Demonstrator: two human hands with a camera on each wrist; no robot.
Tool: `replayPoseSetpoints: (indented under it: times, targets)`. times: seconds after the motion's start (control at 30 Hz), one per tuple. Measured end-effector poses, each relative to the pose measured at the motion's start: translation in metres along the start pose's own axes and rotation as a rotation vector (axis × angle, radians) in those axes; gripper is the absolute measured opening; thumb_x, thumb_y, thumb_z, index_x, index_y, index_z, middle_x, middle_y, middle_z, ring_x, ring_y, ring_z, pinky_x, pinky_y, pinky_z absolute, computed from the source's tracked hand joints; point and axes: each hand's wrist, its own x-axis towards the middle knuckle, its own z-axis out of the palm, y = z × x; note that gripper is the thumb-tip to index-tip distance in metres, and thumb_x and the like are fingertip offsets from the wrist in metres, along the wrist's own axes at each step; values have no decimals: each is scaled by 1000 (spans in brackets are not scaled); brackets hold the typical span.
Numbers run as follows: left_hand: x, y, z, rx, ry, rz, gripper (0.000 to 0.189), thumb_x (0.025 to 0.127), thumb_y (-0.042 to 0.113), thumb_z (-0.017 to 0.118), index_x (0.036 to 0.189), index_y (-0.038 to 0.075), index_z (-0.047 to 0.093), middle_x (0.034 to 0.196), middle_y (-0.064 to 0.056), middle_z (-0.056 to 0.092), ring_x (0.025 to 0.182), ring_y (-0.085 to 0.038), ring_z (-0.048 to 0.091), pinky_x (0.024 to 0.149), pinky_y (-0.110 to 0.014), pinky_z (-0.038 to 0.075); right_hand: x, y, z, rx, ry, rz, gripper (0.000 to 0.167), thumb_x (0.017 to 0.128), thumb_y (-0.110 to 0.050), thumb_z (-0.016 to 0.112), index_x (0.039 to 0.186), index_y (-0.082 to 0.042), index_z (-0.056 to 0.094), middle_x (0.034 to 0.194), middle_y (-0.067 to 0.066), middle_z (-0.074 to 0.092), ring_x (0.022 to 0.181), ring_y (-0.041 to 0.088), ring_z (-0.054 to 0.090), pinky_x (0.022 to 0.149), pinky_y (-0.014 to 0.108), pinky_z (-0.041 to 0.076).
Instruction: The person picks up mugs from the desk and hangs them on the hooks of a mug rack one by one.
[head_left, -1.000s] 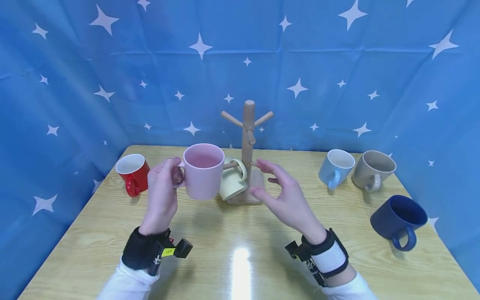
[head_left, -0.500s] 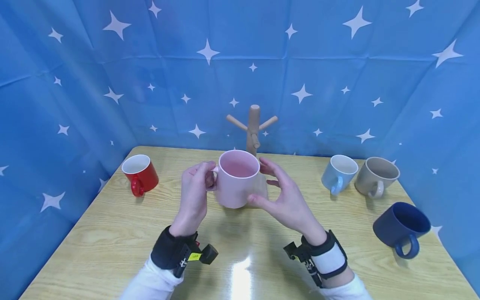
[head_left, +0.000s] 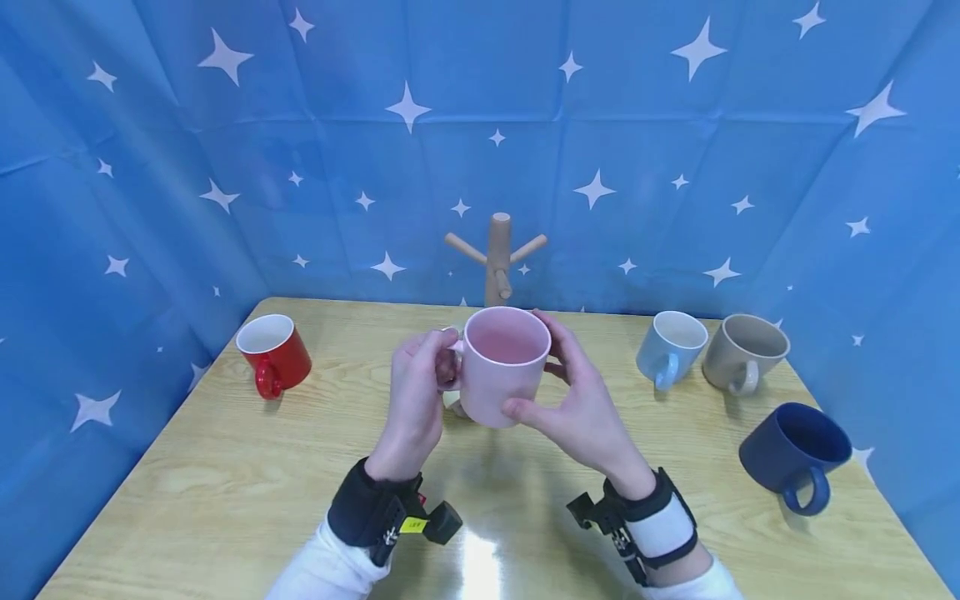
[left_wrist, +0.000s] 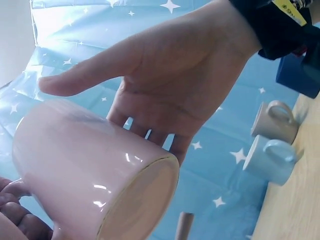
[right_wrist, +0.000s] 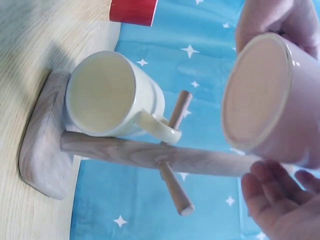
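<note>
My left hand (head_left: 418, 387) grips the handle of a pink mug (head_left: 501, 392), held upright above the table. My right hand (head_left: 577, 400) is at the mug's other side, thumb in front and fingers toward the far side. In the left wrist view that right hand (left_wrist: 170, 80) has its thumb extended and its fingers partly hidden by the mug; firm contact cannot be made out. Behind the pink mug stands a wooden mug tree (head_left: 498, 258). In the right wrist view a cream mug (right_wrist: 107, 95) hangs by its handle from a low peg of the tree.
A red mug (head_left: 276, 358) stands on the left of the wooden table (head_left: 225, 492). On the right are a light blue mug (head_left: 670, 350), a grey-beige mug (head_left: 742, 354) and a navy mug (head_left: 795, 454). A blue starry curtain (head_left: 637, 125) hangs behind.
My left hand has carried the pink mug rightward, to within reach of my right hand and in front of the mug tree. The right hand has stayed about in place.
</note>
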Motion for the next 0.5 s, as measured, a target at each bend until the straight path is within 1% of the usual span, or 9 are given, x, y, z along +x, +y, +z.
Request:
replayPoseSetpoints:
  times: [0.1,0.23,0.37,0.5]
  targets:
    - [-1,-3,0,-14,-7,-19,45,99,13,54,56,17,42,55,8,34,61,-11,41,63,-24,34,-2,1,4,35,-3,0,95,83,-30,90,160,-14,37,151,10,56,137,32,56,112,61,47]
    - [-3,-5,2,-35,-30,-13,45,98,14,55,55,17,41,55,9,33,61,-10,40,62,-23,33,-2,2,6,73,3,10,95,82,-26,91,159,-13,37,150,11,56,132,31,57,109,59,48]
    - [-6,-7,6,-70,-72,-25,47,98,15,55,54,17,39,55,9,32,60,-10,38,61,-23,31,-2,5,6,122,9,32,97,80,-23,93,159,-14,37,148,11,57,128,26,57,105,51,49]
    - [-9,-11,11,-89,-92,-47,47,98,15,55,54,18,38,56,10,32,59,-9,36,61,-23,28,-1,9,5,175,20,24,98,80,-31,94,158,-12,38,145,16,58,125,18,58,102,39,54]
